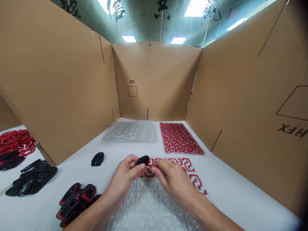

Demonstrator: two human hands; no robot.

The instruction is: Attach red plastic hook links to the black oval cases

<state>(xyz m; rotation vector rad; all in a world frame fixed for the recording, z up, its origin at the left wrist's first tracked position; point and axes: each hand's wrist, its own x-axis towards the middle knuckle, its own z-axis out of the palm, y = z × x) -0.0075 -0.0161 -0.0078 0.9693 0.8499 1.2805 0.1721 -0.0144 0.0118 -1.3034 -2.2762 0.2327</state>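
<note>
A small black plastic casing (143, 160) is pinched between the thumb and fingers of my left hand (126, 172), above a clear moulded tray (148, 202). My right hand (172, 177) is closed on a thin red strip (150, 163) at the casing's right end; its fingertips hide part of the strip. Beneath and beside my right hand, red curved trim pieces (197, 182) sit in the tray's upper and right pockets. The pockets toward me hold no red pieces. Another black casing (97, 159) lies on the white table to the left.
Black-and-red casings (76, 202) are piled at the lower left. Beyond them lie dark parts (33, 178) and a heap of red strips (16, 142). Clear trays (131, 131) and a full red-trim tray (180, 138) lie at the back. Cardboard walls (157, 80) enclose the table.
</note>
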